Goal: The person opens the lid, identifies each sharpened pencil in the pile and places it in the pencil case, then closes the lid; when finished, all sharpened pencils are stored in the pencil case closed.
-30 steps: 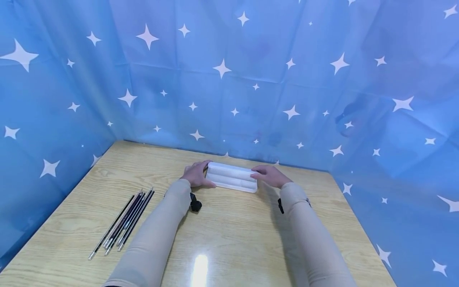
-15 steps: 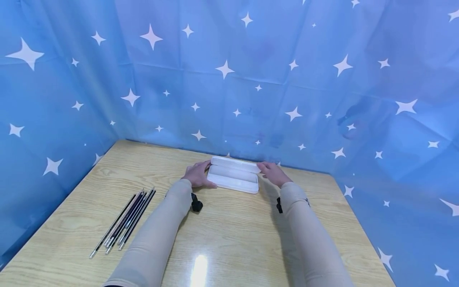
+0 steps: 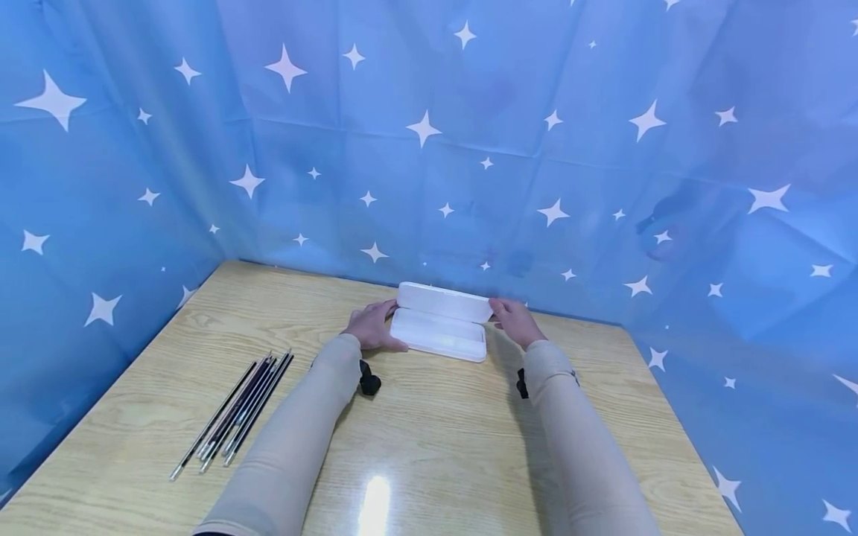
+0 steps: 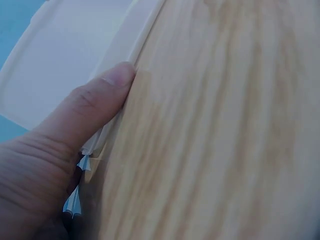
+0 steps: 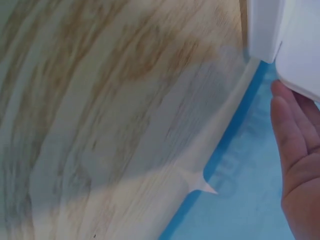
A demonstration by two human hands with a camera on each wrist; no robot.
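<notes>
A white pencil case (image 3: 439, 334) lies near the back of the table, its lid (image 3: 444, 301) raised steeply on the far side. No contents show inside the base. My left hand (image 3: 370, 326) grips the base's left end. In the left wrist view, the thumb (image 4: 95, 100) presses along its front edge; the other fingers are mostly hidden. At the lid's right end, my right hand (image 3: 515, 321) holds the edge with its fingertips. In the right wrist view, fingers (image 5: 290, 130) touch the lid's corner (image 5: 302, 60), and the thumb cannot be made out.
Several dark pencils (image 3: 234, 413) lie in a loose bundle on the left of the wooden table (image 3: 436, 439). A blue curtain with white stars (image 3: 429, 186) hangs close behind the table and along both sides.
The lid has swung up and back from low over the base to a steep stand, with my right hand moving along at its end. My left hand has stayed on the base.
</notes>
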